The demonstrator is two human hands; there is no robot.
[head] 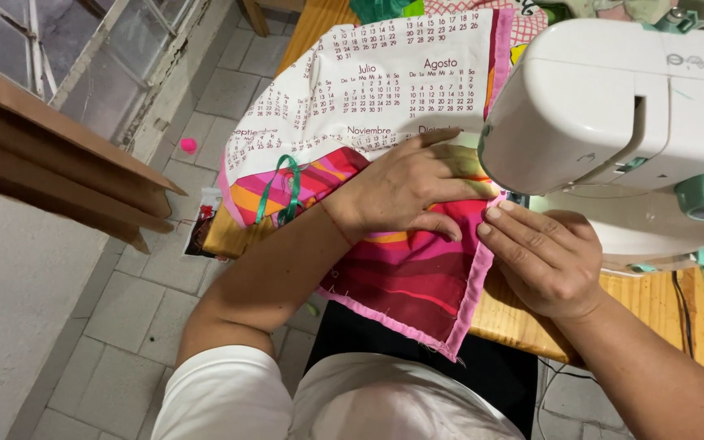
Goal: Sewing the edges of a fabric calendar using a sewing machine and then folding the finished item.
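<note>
Left hand: left hand (405, 189) lies palm down, fingers spread, pressing the pink striped fabric panel (417, 273)
Right hand: right hand (541, 254) rests flat, fingertips on the pink edge, gripping nothing
Fabric: on wooden tabletop (515, 314), fed under white sewing machine (613, 106)

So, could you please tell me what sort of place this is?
Probably a home sewing corner: a white sewing machine on a wooden table, both hands flat on bright fabric, over a tiled floor.
</note>
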